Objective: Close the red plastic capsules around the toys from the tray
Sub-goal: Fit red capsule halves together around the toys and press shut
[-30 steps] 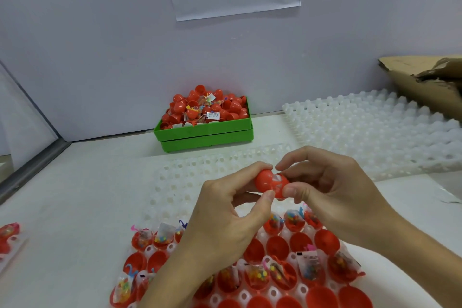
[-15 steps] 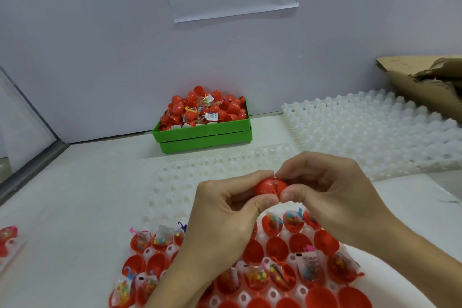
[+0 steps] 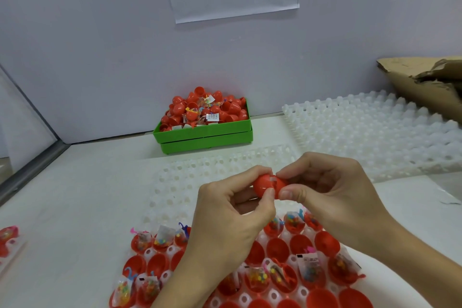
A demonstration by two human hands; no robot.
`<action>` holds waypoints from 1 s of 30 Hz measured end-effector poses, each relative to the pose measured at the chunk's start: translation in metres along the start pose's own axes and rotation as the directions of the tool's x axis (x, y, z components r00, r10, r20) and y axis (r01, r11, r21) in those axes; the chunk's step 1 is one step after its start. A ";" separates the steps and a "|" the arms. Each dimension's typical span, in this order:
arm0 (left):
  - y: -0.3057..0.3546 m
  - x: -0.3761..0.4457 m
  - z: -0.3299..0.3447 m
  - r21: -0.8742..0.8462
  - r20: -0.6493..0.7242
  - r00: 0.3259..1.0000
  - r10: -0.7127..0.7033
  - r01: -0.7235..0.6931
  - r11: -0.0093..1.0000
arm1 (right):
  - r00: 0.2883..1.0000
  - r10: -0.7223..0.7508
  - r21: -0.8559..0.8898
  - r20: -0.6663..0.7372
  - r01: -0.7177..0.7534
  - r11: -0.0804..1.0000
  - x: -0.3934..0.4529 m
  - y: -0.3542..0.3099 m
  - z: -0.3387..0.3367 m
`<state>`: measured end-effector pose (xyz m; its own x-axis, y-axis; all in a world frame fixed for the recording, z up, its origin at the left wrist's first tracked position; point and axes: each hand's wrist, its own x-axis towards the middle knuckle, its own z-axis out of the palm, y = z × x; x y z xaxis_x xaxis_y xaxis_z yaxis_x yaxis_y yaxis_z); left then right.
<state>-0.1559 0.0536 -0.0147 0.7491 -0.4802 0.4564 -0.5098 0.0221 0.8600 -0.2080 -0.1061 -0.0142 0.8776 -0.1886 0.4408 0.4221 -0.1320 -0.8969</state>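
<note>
above the tray (image 3: pixel 160 192) i hold one red capsule (image 3: pixel 268 185), left hand (image 3: pixel 225 222) and right hand (image 3: pixel 332 197) each pinching a half with curled fingers. a white scrap shows at the seam, so closing seems unfinished; next i'd squeeze harder.

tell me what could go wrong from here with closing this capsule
1. A pale scrap of wrapper shows at the seam of the round red plastic capsule pinched between the left hand and right hand; it may get trapped and stop the halves snapping shut.
2. Both forearms hang low over the white dimpled tray of open red capsule halves with bagged toys; a slip could knock some out.
</note>
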 end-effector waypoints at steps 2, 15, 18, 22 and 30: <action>-0.002 0.000 0.001 0.035 0.003 1.000 0.021 -0.021 0.999 | 1.000 0.006 0.003 -0.005 -0.006 1.000 0.000 0.000 0.001; -0.001 0.000 -0.003 0.141 0.010 0.999 0.033 -0.034 0.989 | 0.999 -0.004 -0.066 -0.043 0.001 0.998 0.000 0.002 0.000; -0.003 0.000 -0.003 0.128 0.016 1.000 0.008 -0.010 0.992 | 0.999 -0.017 -0.089 -0.049 0.012 0.996 0.000 0.001 0.000; -0.004 0.000 -0.005 0.150 0.021 1.000 0.013 -0.016 0.989 | 0.999 -0.025 -0.073 -0.043 0.022 0.997 0.000 0.000 0.001; -0.010 0.003 -0.007 0.111 -0.040 0.999 -0.033 0.038 0.993 | 1.000 -0.030 -0.112 -0.006 0.029 0.993 -0.001 0.000 0.002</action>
<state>-0.1458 0.0583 -0.0207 0.7820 -0.4452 0.4361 -0.5249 -0.0933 0.8460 -0.2086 -0.1041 -0.0149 0.8630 -0.1903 0.4679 0.4195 -0.2458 -0.8738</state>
